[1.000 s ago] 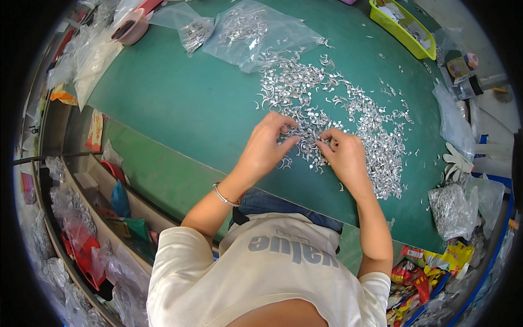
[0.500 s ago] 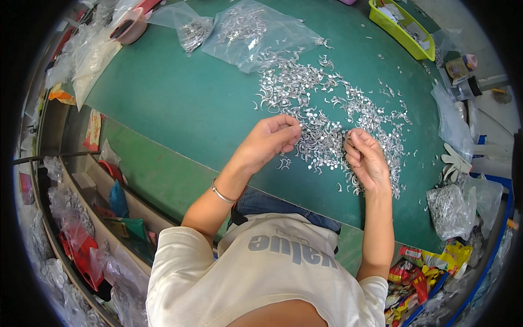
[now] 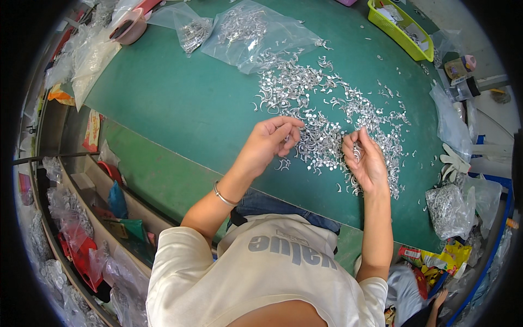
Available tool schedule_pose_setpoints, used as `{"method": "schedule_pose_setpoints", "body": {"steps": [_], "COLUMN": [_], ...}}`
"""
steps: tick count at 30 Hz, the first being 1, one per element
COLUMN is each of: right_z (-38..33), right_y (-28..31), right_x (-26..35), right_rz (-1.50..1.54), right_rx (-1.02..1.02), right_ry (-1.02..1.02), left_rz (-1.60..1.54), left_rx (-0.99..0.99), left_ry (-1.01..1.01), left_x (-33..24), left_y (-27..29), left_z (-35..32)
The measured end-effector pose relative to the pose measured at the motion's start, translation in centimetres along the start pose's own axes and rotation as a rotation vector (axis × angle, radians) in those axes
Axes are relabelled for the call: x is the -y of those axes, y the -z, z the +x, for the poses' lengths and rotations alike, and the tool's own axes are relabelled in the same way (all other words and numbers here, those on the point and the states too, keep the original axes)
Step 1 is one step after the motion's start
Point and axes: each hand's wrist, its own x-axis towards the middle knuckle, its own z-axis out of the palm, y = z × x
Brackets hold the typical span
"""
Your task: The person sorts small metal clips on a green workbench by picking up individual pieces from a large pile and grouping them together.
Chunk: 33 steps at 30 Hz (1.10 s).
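One broad green-topped desk (image 3: pixel 180 109) carries everything, and it runs beyond the fingers of both hands on every side. Across it, between and beyond the fingers, lies a single loose spread of small curved silver metal pieces (image 3: pixel 327 109); they are too many and too small to count, and they point every way, with no shared long axis. The spread itself stretches from the far centre of the desk down toward the right fingers.

Beyond the left fingers lie two clear plastic bags: a large clear bag of the same pieces (image 3: pixel 253 32) and a smaller clear bag (image 3: pixel 190 30) to its left. One yellow-green plastic tray (image 3: pixel 406 32) sits far beyond the right fingers. To the right of the right fingers one bulging clear bag of metal pieces (image 3: pixel 449 210) rests at the desk's edge.

The left hand (image 3: pixel 269 144) hovers at the near left edge of the spread, its fingers (image 3: pixel 289 131) curled inward and narrow; whether they hold a piece cannot be told. The right hand (image 3: pixel 368 161) rests in the near part of the spread, its fingers (image 3: pixel 359 143) bunched together and pinching a few of the silver pieces, which glint between the fingertips. One thin silver bracelet (image 3: pixel 222 194) circles the left wrist, just behind the left fingers.
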Motion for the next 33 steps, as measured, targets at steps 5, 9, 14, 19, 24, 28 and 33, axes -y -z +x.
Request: {"method": "schedule_pose_setpoints", "body": {"steps": [5, 9, 14, 19, 24, 28, 33], "right_z": [1.4, 1.9, 1.7, 1.4, 1.7, 1.2, 0.4], "right_y": [-0.9, -2.6, -1.2, -1.9, -2.7, -1.3, -1.7], "right_x": [-1.5, -2.2, -1.3, -1.2, -1.5, -0.2, 0.6], "right_rz": [-1.212, -1.667, -1.191, -1.412, -1.581, -0.846, 0.017], "right_rx": [-0.155, -0.229, -0.177, -0.201, -0.162, -0.088, 0.083], "right_ry": [0.537, 0.717, 0.503, 0.608, 0.667, 0.289, 0.063], "left_rz": [1.067, 1.343, 1.388, 1.222, 0.833, -0.042, -0.313], "left_rx": [-0.247, -0.262, -0.227, -0.197, -0.159, -0.031, -0.108], "left_ry": [-0.402, -0.417, -0.367, -0.363, -0.092, 0.062, 0.094], "left_x": [0.3, 1.1, 1.0, 0.6, -1.3, -1.5, -1.3], "left_y": [-1.0, -1.5, -1.8, -1.4, -1.4, 0.0, -0.8], "left_z": [0.3, 0.8, 1.0, 1.2, 0.6, 0.7, 0.8]}}
